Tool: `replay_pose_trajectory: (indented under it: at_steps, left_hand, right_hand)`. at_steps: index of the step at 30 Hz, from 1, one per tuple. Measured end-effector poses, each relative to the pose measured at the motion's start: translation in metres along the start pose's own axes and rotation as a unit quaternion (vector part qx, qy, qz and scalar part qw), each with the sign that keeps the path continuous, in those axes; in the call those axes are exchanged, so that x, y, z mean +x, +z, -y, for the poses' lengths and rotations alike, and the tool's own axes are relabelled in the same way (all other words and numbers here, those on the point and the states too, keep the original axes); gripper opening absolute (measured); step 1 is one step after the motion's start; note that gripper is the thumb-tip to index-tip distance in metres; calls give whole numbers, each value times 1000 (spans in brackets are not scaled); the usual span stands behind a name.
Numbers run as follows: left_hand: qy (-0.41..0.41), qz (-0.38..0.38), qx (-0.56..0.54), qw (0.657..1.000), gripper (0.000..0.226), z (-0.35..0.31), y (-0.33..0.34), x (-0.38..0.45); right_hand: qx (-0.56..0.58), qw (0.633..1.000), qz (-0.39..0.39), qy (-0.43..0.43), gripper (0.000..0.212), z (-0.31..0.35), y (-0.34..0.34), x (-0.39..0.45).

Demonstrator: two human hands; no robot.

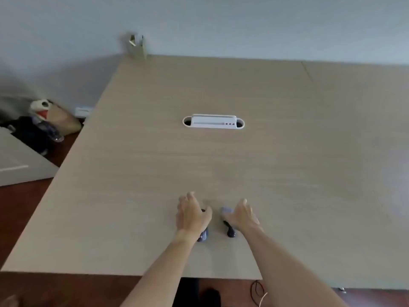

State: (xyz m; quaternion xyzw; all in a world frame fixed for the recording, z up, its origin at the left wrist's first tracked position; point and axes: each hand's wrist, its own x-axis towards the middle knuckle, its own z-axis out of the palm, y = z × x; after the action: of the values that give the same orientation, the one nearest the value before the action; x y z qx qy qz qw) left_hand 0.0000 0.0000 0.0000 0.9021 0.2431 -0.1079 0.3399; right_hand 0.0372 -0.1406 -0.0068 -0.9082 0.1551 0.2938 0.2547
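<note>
Both my hands reach over the near part of a light wooden table point(221, 165). My left hand point(191, 213) hovers with fingers relaxed over a dark object point(204, 235) that it mostly hides; only the object's near end shows. My right hand point(242, 214) lies to the right with fingers straight. By its fingertips sits a small pale lilac item point(227, 210). A slim black object with a rounded end point(229, 229) lies on the table between the hands, just left of my right wrist. Neither hand visibly grips anything.
A white cable-port box point(213, 122) is set into the table's middle. A small beige holder point(137, 47) stands at the far left corner. Bags and a bottle point(46, 127) lie on the floor to the left, beside a white cabinet point(20, 160). Cables point(256, 292) hang below the near edge.
</note>
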Motion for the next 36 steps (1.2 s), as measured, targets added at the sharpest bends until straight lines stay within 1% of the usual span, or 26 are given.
replay_pose_trajectory:
  at_steps: [2, 6, 9, 12, 15, 17, 20, 22, 24, 26, 27, 29, 32, 33, 36]
  left_hand:
    - [-55, -24, -18, 998, 72, 6, 11, -6]
    - [-104, -32, -23, 994, 84, 24, 37, -18]
    - [-107, -35, -28, 993, 82, 31, 44, -17]
    - [-93, -35, -35, 994, 73, 36, 45, -20]
    - [-81, -36, -41, 995, 67, 40, 43, -20]
    - [-76, -30, -43, 996, 64, 41, 42, -20]
    - [-73, -22, -47, 996, 60, 40, 39, -18]
    - [-67, -15, -41, 997, 60, 41, 39, -16]
    - [-64, -13, -35, 997, 61, 42, 38, -16]
    - [-60, -13, -29, 998, 59, 43, 38, -15]
    - [-59, -12, -27, 998, 59, 44, 38, -15]
    - [-61, -10, -24, 998, 58, 44, 38, -15]
    - [-62, -9, -17, 998, 59, 43, 38, -14]
    - [-62, -8, -15, 998, 60, 43, 38, -14]
    - [-60, -3, -11, 998, 60, 42, 37, -13]
  right_hand:
    - [15, 999, 5, 28, 47, -6, 12, -3]
    - [32, 999, -17, 14, 39, -23, 34, -6]
    - [31, 999, -42, -4, 29, -26, 36, -1]
    - [47, 997, -44, -52, 22, -29, 35, 6]
    - [72, 989, -21, -125, 20, -25, 26, 14]
    - [80, 982, 13, -172, 18, -17, 17, 16]
    - [31, 965, 67, -250, 12, -6, 10, 22]
    - [-23, 955, 101, -277, 4, -2, 9, 24]
    - [-98, 951, 115, -270, 23, -3, 8, 31]
    - [-161, 949, 110, -247, 26, -6, 4, 38]
    - [-160, 952, 109, -237, 25, -8, 3, 41]
    - [-113, 960, 110, -231, 24, -7, 0, 42]
    - [-65, 957, 142, -245, 33, -2, 1, 37]
    - [-77, 954, 154, -247, 32, -2, 3, 35]
    - [-151, 945, 156, -245, 17, -4, 8, 35]
